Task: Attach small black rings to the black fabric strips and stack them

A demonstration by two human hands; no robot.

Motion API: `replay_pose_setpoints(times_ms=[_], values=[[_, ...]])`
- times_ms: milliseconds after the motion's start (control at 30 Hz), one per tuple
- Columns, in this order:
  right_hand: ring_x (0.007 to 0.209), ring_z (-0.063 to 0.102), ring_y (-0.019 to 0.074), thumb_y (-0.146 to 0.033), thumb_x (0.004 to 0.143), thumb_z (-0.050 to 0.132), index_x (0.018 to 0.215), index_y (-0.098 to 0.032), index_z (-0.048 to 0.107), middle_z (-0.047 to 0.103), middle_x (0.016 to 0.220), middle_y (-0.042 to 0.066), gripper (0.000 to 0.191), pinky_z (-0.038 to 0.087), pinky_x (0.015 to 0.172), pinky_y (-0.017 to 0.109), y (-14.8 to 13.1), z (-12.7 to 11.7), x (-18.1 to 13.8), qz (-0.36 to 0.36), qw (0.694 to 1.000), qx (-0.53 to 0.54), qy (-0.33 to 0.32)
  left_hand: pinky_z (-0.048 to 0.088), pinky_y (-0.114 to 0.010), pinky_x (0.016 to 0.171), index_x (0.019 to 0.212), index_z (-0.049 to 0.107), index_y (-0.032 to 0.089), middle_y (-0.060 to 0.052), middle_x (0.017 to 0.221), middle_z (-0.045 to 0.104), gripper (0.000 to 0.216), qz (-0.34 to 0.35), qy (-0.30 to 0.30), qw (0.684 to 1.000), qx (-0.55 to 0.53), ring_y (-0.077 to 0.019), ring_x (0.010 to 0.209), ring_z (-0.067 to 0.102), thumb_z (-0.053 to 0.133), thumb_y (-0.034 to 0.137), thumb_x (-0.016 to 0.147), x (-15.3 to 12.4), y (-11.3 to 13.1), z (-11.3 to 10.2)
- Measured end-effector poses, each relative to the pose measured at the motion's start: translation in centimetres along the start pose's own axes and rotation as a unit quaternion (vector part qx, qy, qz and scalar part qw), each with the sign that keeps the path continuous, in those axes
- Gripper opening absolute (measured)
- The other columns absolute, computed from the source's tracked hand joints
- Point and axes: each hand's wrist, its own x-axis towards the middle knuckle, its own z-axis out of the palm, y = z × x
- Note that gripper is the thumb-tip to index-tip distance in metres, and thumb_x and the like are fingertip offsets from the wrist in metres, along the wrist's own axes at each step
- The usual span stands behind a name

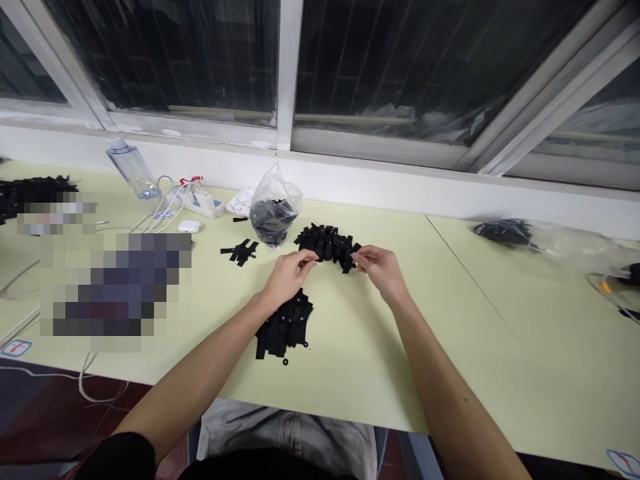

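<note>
Both my hands are over the pale yellow-green table (400,373), at either end of a curved heap of black strips (327,243). My left hand (290,277) is closed in a pinch at the heap's near left edge; what its fingertips hold is too small to make out. My right hand (383,267) pinches at the right end, its thumb and finger on a black strip (349,263). Below my left hand lies a flat pile of black labels (285,327), some bearing small white letters such as M. Two small black rings (285,362) lie beside that pile.
Behind the heap stands a clear plastic bag (275,213) of black pieces, with loose strips (241,251) to its left. A bottle (133,170), a power strip (200,202) with cables and a white case (189,227) are farther left. Another bag (555,243) lies right.
</note>
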Motion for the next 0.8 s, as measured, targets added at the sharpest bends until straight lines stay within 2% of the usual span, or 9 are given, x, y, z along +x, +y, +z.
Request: replay_pose_setpoints(times_ms=[133,300,400,500,533,600,633,700,800], values=[[0.052,0.052,0.0144,-0.037,0.072,0.07,0.078,-0.013,0.07,0.069,0.07,0.009,0.025,0.042,0.051,0.03,1.7,-2.0,3.2,0.037,0.998,-0.05,0.021,0.052,-0.031,0.082,0.103,0.067,0.021,-0.004,0.097,0.072,0.018,0.009,0.0,1.0,0.024,-0.0171,0.087,0.066,0.052,0.025,0.095,0.0,-0.2,-0.2],[0.061,0.06,0.0189,-0.035,0.071,0.066,0.082,-0.014,0.074,0.072,0.072,0.01,0.026,0.048,0.062,0.034,3.5,-1.7,7.2,0.045,0.983,-0.172,0.033,0.051,-0.03,0.078,0.104,0.068,0.022,-0.004,0.099,0.072,0.02,0.014,0.004,0.999,0.051,-0.0175,0.086,0.065,0.05,0.024,0.096,0.0,0.1,-0.5],[0.072,0.064,0.0215,-0.034,0.075,0.063,0.093,-0.013,0.074,0.073,0.079,0.011,0.03,0.049,0.073,0.036,3.1,-1.2,7.6,0.006,0.972,-0.221,0.079,0.05,-0.03,0.079,0.106,0.067,0.022,-0.005,0.1,0.072,0.02,0.012,0.022,0.998,0.057,-0.0178,0.087,0.065,0.05,0.024,0.096,0.1,-0.1,-0.7],[0.073,0.064,0.0219,-0.036,0.08,0.062,0.094,-0.014,0.073,0.073,0.081,0.01,0.029,0.049,0.073,0.037,1.3,-0.4,5.9,-0.044,0.975,-0.193,0.106,0.05,-0.03,0.077,0.109,0.066,0.022,-0.005,0.101,0.072,0.021,0.004,0.044,0.997,0.056,-0.018,0.088,0.065,0.05,0.024,0.096,0.3,-0.5,-0.8],[0.072,0.063,0.0216,-0.039,0.082,0.062,0.091,-0.015,0.073,0.072,0.081,0.01,0.028,0.049,0.071,0.036,0.5,0.0,4.9,-0.063,0.98,-0.168,0.085,0.05,-0.03,0.076,0.11,0.066,0.023,-0.005,0.1,0.072,0.021,-0.001,0.051,0.997,0.058,-0.0179,0.087,0.065,0.05,0.024,0.096,0.3,-0.6,-0.9],[0.071,0.062,0.0203,-0.043,0.084,0.063,0.088,-0.017,0.073,0.072,0.082,0.008,0.028,0.048,0.066,0.033,-1.1,1.2,2.4,-0.085,0.989,-0.112,-0.051,0.049,-0.029,0.075,0.111,0.065,0.023,-0.004,0.095,0.072,0.021,-0.013,0.064,0.996,0.066,-0.0173,0.083,0.064,0.049,0.025,0.097,0.4,-0.7,-1.1],[0.072,0.062,0.0197,-0.045,0.084,0.064,0.088,-0.019,0.073,0.072,0.085,0.007,0.028,0.048,0.065,0.033,-1.8,1.9,1.2,-0.093,0.982,-0.096,-0.135,0.048,-0.029,0.074,0.111,0.065,0.023,-0.004,0.093,0.072,0.021,-0.019,0.068,0.995,0.071,-0.0167,0.08,0.064,0.049,0.026,0.097,0.3,-0.8,-1.2],[0.072,0.061,0.0187,-0.046,0.085,0.064,0.087,-0.021,0.073,0.071,0.085,0.005,0.027,0.048,0.066,0.032,-2.9,3.2,-1.2,-0.11,0.959,-0.086,-0.249,0.047,-0.028,0.073,0.11,0.065,0.022,-0.003,0.089,0.071,0.021,-0.026,0.071,0.994,0.08,-0.0157,0.075,0.063,0.048,0.027,0.097,0.3,-0.8,-1.4],[0.079,0.06,0.0194,-0.043,0.084,0.069,0.094,-0.024,0.074,0.069,0.088,0.004,0.022,0.048,0.071,0.033,-3.5,4.6,-3.5,-0.135,0.924,-0.089,-0.348,0.046,-0.027,0.072,0.11,0.065,0.022,-0.003,0.085,0.069,0.022,-0.031,0.076,0.993,0.082,-0.0151,0.073,0.063,0.048,0.029,0.098,0.3,-0.7,-1.6]])
